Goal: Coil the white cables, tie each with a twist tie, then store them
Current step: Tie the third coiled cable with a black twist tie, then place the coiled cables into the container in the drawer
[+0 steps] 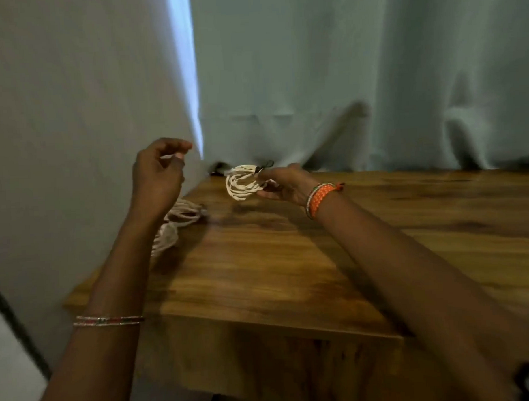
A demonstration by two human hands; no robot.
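Head view:

- Right hand (282, 181): we note its grip curled round one side of a coiled white cable (244, 183), thumb below and fingers above, holding it just above the worktop (289, 259) near the far left corner.
- Coiled white cable: its loops fan out leftward from the grip, long axis roughly left to right. A dark twist tie (263, 167) sits at the bound side, close against the fingers, with its ends sticking up.
- Left hand (158, 171): raised clear of the worktop, fingers loosely curled with the tips drawn toward the thumb. We cannot tell whether it pinches anything; the area is blurred.
- Two further coiled cables (180, 221): they lie on the worktop at its left edge, below and just behind the left forearm, partly hidden by it.
- Relation for the coming move: we judge the held coil tied and ready to store. The lying coils are down and to its left, nearer the left hand, while the right hand carries the load.
- Curtain (343, 77): hangs behind the worktop.
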